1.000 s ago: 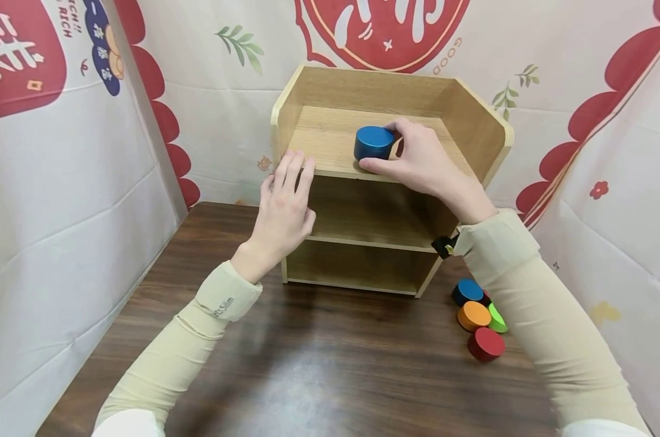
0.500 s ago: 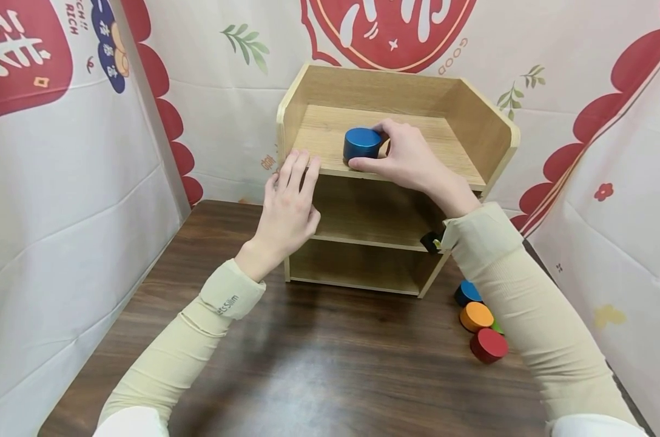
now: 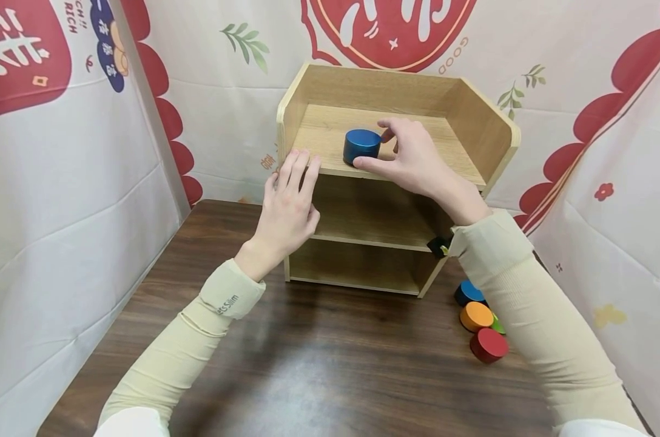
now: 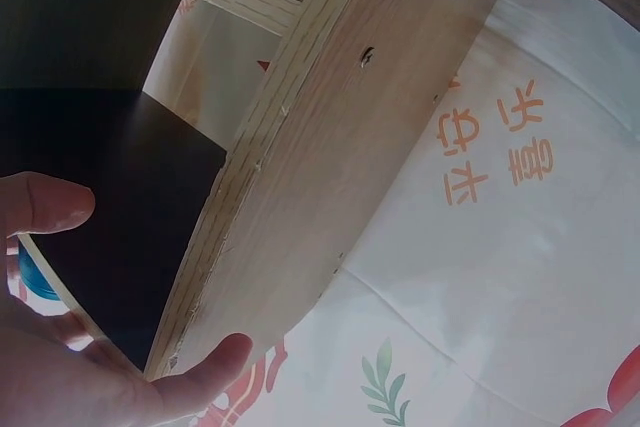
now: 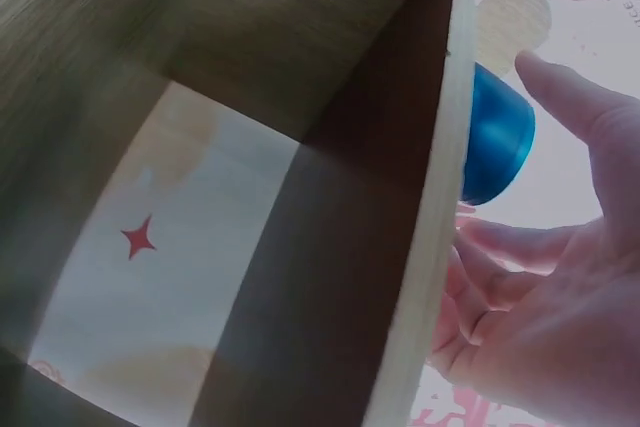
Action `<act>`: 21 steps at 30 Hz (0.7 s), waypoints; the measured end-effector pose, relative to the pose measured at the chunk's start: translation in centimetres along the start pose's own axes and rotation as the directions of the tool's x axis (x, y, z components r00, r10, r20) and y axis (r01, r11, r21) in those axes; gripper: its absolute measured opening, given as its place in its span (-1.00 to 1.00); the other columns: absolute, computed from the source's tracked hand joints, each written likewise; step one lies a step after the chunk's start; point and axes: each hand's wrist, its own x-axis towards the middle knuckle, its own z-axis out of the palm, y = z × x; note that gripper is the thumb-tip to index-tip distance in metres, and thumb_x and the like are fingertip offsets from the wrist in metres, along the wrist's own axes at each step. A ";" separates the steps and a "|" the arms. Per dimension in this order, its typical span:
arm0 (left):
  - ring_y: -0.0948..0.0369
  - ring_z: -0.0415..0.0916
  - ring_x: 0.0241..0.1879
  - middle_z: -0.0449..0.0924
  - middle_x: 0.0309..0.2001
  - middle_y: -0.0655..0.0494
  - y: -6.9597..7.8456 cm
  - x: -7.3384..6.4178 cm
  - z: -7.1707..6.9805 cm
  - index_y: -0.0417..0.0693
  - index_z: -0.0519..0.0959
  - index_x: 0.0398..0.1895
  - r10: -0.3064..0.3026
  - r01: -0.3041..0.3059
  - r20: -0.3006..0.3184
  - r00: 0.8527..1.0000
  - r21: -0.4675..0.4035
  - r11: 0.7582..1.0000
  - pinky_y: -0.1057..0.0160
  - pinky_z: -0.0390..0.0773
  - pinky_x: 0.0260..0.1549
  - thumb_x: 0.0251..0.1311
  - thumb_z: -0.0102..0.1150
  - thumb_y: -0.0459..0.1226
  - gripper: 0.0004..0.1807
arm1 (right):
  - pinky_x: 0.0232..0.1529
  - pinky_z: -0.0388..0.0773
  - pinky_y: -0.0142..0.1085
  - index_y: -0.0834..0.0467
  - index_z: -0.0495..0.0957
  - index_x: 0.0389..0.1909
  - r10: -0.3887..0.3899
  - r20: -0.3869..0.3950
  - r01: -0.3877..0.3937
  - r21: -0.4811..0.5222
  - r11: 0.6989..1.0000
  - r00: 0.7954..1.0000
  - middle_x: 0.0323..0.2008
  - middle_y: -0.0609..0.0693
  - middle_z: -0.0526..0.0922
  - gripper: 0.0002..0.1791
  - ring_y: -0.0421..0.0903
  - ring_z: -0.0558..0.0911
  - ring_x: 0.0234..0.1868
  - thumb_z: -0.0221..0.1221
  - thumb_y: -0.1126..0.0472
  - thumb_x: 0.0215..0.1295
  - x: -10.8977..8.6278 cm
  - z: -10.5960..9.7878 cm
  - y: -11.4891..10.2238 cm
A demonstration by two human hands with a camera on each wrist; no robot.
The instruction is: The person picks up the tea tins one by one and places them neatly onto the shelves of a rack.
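A blue cylinder (image 3: 361,146) stands upright near the front of the top board of a wooden shelf unit (image 3: 370,175). My right hand (image 3: 414,158) is just right of it, thumb and fingers spread. In the right wrist view, a gap shows between the right thumb (image 5: 575,97) and the blue cylinder (image 5: 497,135). My left hand (image 3: 286,209) rests on the front left corner of the unit, with its fingers extended over the top board's edge. The left wrist view has the left thumb (image 4: 50,204) below that board and one finger (image 4: 205,372) by the side panel.
Right of the unit on the dark wooden table (image 3: 330,358) sit an orange cylinder (image 3: 476,316), a red cylinder (image 3: 489,345), another blue one (image 3: 468,292) and a partly hidden green one (image 3: 497,326). Printed cloth (image 3: 210,121) hangs behind and at both sides.
The blue cylinder slid left along the top board with my right hand, then stayed put. My right fingers have since spread away from it. My left hand keeps its place on the unit.
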 end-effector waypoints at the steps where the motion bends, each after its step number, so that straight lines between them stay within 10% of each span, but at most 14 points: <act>1: 0.02 -0.02 0.48 0.12 0.44 -0.09 0.0 0.0 0.0 -0.11 0.13 0.42 0.001 -0.001 -0.001 1.000 0.000 1.000 -0.21 0.35 0.15 -0.05 0.10 -0.37 -0.17 | 0.08 0.35 0.03 0.26 0.27 0.35 -0.010 -0.014 0.010 -0.010 1.000 1.000 0.11 0.27 0.52 -0.13 0.17 0.48 0.00 0.29 -0.13 0.12 -0.3 -0.1 0.0; 21: 0.03 -0.03 0.49 0.13 0.44 -0.08 -0.1 0.0 0.1 -0.10 0.12 0.42 -0.001 0.001 -0.001 1.000 0.006 1.000 -0.17 0.37 0.12 -0.05 0.09 -0.39 -0.16 | -0.21 0.26 -0.42 0.20 0.49 0.15 -0.214 -0.330 0.217 -0.027 0.976 0.920 -0.13 0.11 0.62 -0.41 -0.18 0.40 -0.24 0.38 0.19 0.04 -10.0 -0.8 4.4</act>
